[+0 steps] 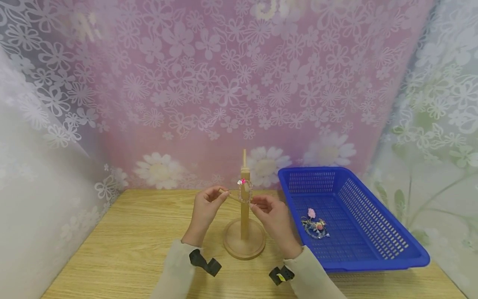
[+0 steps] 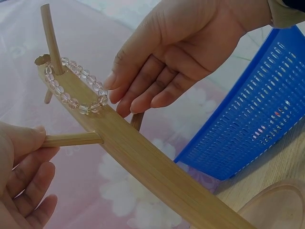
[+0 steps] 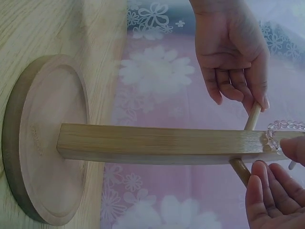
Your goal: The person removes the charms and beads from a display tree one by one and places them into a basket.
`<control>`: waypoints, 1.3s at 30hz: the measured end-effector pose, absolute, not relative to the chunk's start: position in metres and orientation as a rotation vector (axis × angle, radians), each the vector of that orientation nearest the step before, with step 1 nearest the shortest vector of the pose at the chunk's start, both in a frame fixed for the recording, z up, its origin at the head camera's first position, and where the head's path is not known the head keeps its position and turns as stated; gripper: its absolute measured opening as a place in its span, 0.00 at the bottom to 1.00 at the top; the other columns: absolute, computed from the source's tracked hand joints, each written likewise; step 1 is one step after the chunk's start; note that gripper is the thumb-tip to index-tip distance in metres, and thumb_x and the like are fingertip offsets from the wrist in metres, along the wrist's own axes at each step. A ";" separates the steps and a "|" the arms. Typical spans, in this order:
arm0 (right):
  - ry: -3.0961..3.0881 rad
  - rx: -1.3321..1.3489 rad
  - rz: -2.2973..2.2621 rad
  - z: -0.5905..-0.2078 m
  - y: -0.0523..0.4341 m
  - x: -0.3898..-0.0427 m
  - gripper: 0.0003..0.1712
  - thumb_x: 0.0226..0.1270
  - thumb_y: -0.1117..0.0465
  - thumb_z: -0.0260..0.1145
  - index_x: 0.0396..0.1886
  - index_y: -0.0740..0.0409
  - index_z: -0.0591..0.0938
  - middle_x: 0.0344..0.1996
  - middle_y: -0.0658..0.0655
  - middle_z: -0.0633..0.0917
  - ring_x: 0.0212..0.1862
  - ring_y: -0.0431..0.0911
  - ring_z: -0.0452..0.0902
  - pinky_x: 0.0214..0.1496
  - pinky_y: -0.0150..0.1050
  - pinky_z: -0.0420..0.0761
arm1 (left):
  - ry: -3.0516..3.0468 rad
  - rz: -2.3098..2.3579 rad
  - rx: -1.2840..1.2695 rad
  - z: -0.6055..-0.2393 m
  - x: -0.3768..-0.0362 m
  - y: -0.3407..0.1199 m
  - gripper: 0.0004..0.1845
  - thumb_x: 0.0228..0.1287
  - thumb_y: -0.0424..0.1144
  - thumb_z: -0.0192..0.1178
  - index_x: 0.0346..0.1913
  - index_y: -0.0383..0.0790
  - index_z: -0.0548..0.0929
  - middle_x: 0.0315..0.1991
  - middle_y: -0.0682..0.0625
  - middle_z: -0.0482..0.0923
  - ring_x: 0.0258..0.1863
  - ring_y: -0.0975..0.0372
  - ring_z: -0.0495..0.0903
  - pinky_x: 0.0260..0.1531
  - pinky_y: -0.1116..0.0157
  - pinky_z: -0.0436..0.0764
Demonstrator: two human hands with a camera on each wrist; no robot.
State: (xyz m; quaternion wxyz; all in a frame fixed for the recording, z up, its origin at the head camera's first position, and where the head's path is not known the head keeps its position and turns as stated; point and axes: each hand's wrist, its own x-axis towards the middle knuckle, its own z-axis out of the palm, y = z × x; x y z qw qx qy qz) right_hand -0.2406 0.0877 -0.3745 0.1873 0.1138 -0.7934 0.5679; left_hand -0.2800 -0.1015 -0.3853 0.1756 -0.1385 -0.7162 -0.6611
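Note:
A wooden display stand with a round base and side pegs stands upright on the table. My left hand pinches the end of a lower peg between thumb and fingers. From an upper peg hangs a bracelet of clear pinkish beads, with a bright pink and a whitish charm at its top in the head view. My right hand is at the bracelet's lower end, its thumb tip right at the beads. Its fingers are loosely bent beside the opposite lower peg.
To the right, a blue plastic basket with perforated sides stands on the wood-grain table. Inside it lie a bluish beaded bracelet and a pink charm. Flower-patterned curtain hangs behind and at both sides.

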 end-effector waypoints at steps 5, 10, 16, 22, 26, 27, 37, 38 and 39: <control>-2.218 0.334 1.591 -0.376 0.086 -0.241 0.11 0.59 0.66 0.69 0.41 0.65 0.83 0.37 0.60 0.85 0.38 0.48 0.82 0.41 0.37 0.82 | -2.030 -1.875 -0.386 -0.386 -0.280 -0.101 0.07 0.60 0.37 0.65 0.35 0.36 0.84 0.28 0.46 0.81 0.30 0.64 0.78 0.37 0.65 0.78; -2.214 0.315 1.577 -0.376 0.084 -0.241 0.10 0.59 0.65 0.69 0.40 0.65 0.84 0.37 0.60 0.86 0.37 0.48 0.83 0.40 0.36 0.82 | -2.029 -1.879 -0.386 -0.386 -0.280 -0.101 0.07 0.60 0.38 0.66 0.35 0.37 0.84 0.28 0.46 0.81 0.30 0.63 0.77 0.36 0.65 0.78; -2.212 0.291 1.598 -0.376 0.082 -0.241 0.09 0.57 0.65 0.71 0.38 0.63 0.84 0.34 0.57 0.86 0.35 0.46 0.81 0.37 0.33 0.81 | -2.036 -1.886 -0.366 -0.386 -0.279 -0.102 0.08 0.59 0.37 0.66 0.36 0.35 0.84 0.28 0.46 0.81 0.30 0.65 0.77 0.37 0.66 0.78; -2.205 0.283 1.629 -0.378 0.082 -0.242 0.09 0.57 0.65 0.71 0.38 0.62 0.84 0.34 0.56 0.85 0.35 0.45 0.80 0.38 0.32 0.80 | -2.059 -1.896 -0.359 -0.374 -0.269 -0.101 0.08 0.61 0.33 0.64 0.38 0.30 0.83 0.28 0.51 0.81 0.31 0.67 0.77 0.39 0.66 0.77; -2.194 0.283 1.623 -0.378 0.081 -0.241 0.10 0.56 0.66 0.71 0.39 0.62 0.84 0.35 0.56 0.85 0.35 0.45 0.80 0.38 0.31 0.80 | -2.053 -1.894 -0.354 -0.385 -0.278 -0.102 0.08 0.61 0.36 0.64 0.39 0.33 0.84 0.28 0.52 0.81 0.31 0.66 0.78 0.38 0.66 0.78; -2.193 0.279 1.617 -0.378 0.081 -0.241 0.10 0.56 0.65 0.71 0.39 0.61 0.84 0.35 0.56 0.85 0.34 0.45 0.80 0.37 0.31 0.80 | -2.043 -1.893 -0.361 -0.385 -0.278 -0.102 0.08 0.60 0.37 0.65 0.38 0.34 0.84 0.28 0.53 0.81 0.31 0.65 0.78 0.38 0.67 0.78; -2.144 0.254 1.604 -0.375 0.078 -0.241 0.10 0.56 0.62 0.72 0.36 0.61 0.85 0.33 0.56 0.86 0.32 0.45 0.81 0.36 0.32 0.80 | -2.033 -1.901 -0.371 -0.385 -0.278 -0.101 0.07 0.60 0.37 0.65 0.37 0.37 0.84 0.27 0.51 0.81 0.31 0.64 0.78 0.37 0.65 0.78; -2.131 0.261 1.604 -0.375 0.078 -0.242 0.10 0.55 0.63 0.72 0.36 0.62 0.85 0.32 0.56 0.86 0.32 0.44 0.81 0.36 0.32 0.80 | -2.033 -1.902 -0.372 -0.385 -0.278 -0.101 0.07 0.60 0.37 0.65 0.37 0.36 0.84 0.28 0.50 0.81 0.31 0.64 0.78 0.37 0.65 0.78; -2.119 0.266 1.603 -0.375 0.078 -0.242 0.09 0.55 0.63 0.72 0.36 0.62 0.85 0.32 0.57 0.86 0.32 0.44 0.81 0.35 0.32 0.80 | -2.033 -1.903 -0.372 -0.385 -0.278 -0.101 0.07 0.60 0.37 0.65 0.37 0.36 0.84 0.28 0.49 0.81 0.31 0.64 0.78 0.37 0.65 0.78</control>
